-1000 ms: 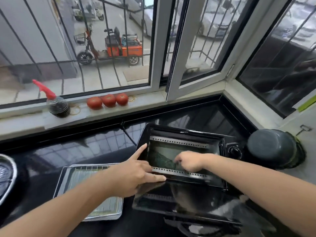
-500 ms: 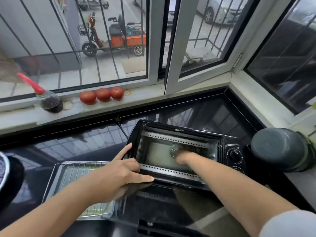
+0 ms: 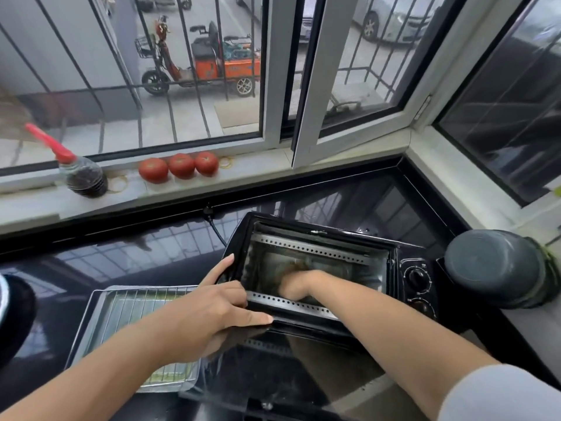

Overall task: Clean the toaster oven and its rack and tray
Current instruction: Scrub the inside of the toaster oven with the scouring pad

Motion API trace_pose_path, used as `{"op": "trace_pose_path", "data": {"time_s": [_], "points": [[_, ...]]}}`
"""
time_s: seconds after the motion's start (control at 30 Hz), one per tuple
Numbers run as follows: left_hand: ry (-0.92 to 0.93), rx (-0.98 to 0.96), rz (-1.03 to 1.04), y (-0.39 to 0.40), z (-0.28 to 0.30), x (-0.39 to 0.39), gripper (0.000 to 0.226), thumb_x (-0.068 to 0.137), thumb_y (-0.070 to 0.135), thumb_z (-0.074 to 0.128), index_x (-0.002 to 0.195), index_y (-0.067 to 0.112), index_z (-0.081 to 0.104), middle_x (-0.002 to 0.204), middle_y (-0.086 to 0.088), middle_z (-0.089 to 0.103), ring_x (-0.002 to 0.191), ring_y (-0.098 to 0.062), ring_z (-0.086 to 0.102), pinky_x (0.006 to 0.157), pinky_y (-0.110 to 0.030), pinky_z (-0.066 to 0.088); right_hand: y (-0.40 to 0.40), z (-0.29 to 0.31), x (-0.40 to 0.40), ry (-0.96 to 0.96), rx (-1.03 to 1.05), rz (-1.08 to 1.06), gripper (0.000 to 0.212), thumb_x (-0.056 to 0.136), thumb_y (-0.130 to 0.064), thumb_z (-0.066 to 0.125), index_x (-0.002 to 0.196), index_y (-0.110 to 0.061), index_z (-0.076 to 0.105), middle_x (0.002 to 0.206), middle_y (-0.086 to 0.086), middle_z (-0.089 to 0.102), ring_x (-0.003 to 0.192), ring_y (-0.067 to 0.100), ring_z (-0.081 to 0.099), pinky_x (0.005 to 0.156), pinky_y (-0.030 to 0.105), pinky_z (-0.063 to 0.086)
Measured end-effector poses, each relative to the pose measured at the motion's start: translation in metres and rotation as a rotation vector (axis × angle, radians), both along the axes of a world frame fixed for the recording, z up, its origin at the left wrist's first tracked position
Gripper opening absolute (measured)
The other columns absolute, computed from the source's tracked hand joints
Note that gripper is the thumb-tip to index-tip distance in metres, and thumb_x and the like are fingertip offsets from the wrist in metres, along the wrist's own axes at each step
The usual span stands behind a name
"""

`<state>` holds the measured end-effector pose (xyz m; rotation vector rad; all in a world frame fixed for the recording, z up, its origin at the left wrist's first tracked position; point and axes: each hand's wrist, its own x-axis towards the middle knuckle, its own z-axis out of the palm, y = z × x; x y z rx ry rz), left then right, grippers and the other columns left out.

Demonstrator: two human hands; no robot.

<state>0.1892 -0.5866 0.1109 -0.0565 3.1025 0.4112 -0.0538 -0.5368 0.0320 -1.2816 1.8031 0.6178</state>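
The toaster oven (image 3: 328, 268) sits on the glossy black bench (image 3: 121, 256) in the window corner, its glass door (image 3: 288, 369) folded down toward the person. Left of it lies the tray (image 3: 91, 323) with the wire rack (image 3: 142, 302) in it. The left hand (image 3: 212, 311) is open, fingers spread, braced on the oven's front left edge. The right hand (image 3: 296, 284) reaches into the cavity, curled against the back wall; what it grips is too blurred to tell. Three tomatoes (image 3: 179, 166) line the windowsill.
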Motion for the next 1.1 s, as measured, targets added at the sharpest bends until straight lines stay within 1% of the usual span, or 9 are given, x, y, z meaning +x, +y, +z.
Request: {"op": "trace_pose_path", "data": {"time_s": [0.1,0.23,0.37,0.43,0.5,0.63,0.8,0.97,1.1], "points": [[-0.003,-0.004,-0.004,0.002,-0.001,0.002,0.073,0.094,0.018,0.069,0.147,0.06,0.042,0.085,0.02,0.035,0.083,0.004,0.033,0.128,-0.055,0.002,0.015,-0.005,-0.015,0.013,0.159,0.017,0.048,0.106,-0.019,0.029,0.152,-0.004,0.03,0.16,0.012,0.026,0.145,0.028,0.03,0.113,0.038,0.029],[0.0,-0.031,0.005,0.002,-0.004,0.001,0.077,0.092,0.019,0.071,0.148,0.062,0.038,0.083,0.02,0.038,0.084,0.002,0.043,0.129,-0.054,0.003,0.031,-0.005,-0.031,0.125,0.096,0.123,0.046,0.106,-0.009,0.026,0.15,0.0,0.033,0.158,0.017,0.03,0.142,0.031,0.035,0.112,0.036,0.031],[0.032,-0.067,-0.01,0.008,-0.006,0.004,0.062,0.099,0.028,0.065,0.148,0.058,0.042,0.081,0.019,0.038,0.08,0.0,0.042,0.128,-0.052,-0.002,0.042,0.002,-0.025,0.106,-0.052,0.211,0.056,0.108,-0.038,0.014,0.157,-0.01,0.015,0.164,0.009,0.012,0.151,0.027,0.015,0.12,0.037,0.015],[0.04,-0.103,-0.011,0.007,-0.004,0.002,0.055,0.101,0.032,0.061,0.148,0.056,0.044,0.08,0.018,0.041,0.08,0.0,0.043,0.127,-0.053,0.0,0.047,0.012,-0.026,0.123,-0.129,0.258,0.061,0.107,-0.045,0.016,0.156,-0.009,0.022,0.163,0.01,0.017,0.15,0.026,0.02,0.119,0.033,0.016],[0.029,-0.153,-0.039,0.005,0.001,-0.002,0.056,0.098,0.028,0.062,0.147,0.051,0.047,0.081,0.017,0.049,0.084,-0.002,0.051,0.124,-0.057,0.001,0.052,0.022,-0.027,0.149,-0.129,0.237,0.052,0.108,-0.032,0.021,0.151,-0.004,0.034,0.159,0.014,0.03,0.145,0.026,0.031,0.114,0.028,0.023],[-0.074,-0.149,-0.066,0.002,0.016,-0.01,0.057,0.102,0.016,0.044,0.152,0.043,0.042,0.098,0.007,0.063,0.105,-0.014,0.057,0.123,-0.059,-0.014,0.053,0.044,-0.018,0.27,0.051,0.172,0.045,0.107,-0.015,0.026,0.149,-0.002,0.037,0.154,0.017,0.037,0.141,0.029,0.038,0.112,0.031,0.029],[-0.008,-0.111,-0.055,-0.001,0.005,-0.01,0.047,0.098,0.022,0.05,0.14,0.044,0.054,0.089,0.009,0.059,0.104,-0.011,0.056,0.12,-0.057,-0.023,0.064,0.076,0.005,0.39,0.276,-0.008,0.033,0.099,-0.007,0.046,0.127,0.004,0.06,0.129,0.021,0.061,0.117,0.037,0.058,0.095,0.037,0.048],[0.108,-0.113,-0.077,0.001,-0.013,-0.007,0.037,0.092,0.021,0.05,0.122,0.04,0.062,0.08,0.011,0.055,0.104,-0.012,0.055,0.116,-0.056,-0.029,0.102,0.11,0.007,0.684,0.229,0.59,0.046,0.089,-0.023,0.055,0.135,-0.019,0.055,0.134,0.01,0.053,0.125,0.032,0.046,0.096,0.045,0.04],[0.108,-0.089,-0.088,0.004,-0.009,-0.003,0.025,0.095,0.018,0.047,0.108,0.032,0.062,0.075,0.01,0.047,0.1,-0.016,0.054,0.118,-0.061,-0.024,0.113,0.127,0.004,0.906,0.142,0.849,0.044,0.098,-0.034,0.039,0.137,-0.017,0.054,0.132,0.012,0.048,0.122,0.03,0.038,0.103,0.047,0.026]]}}
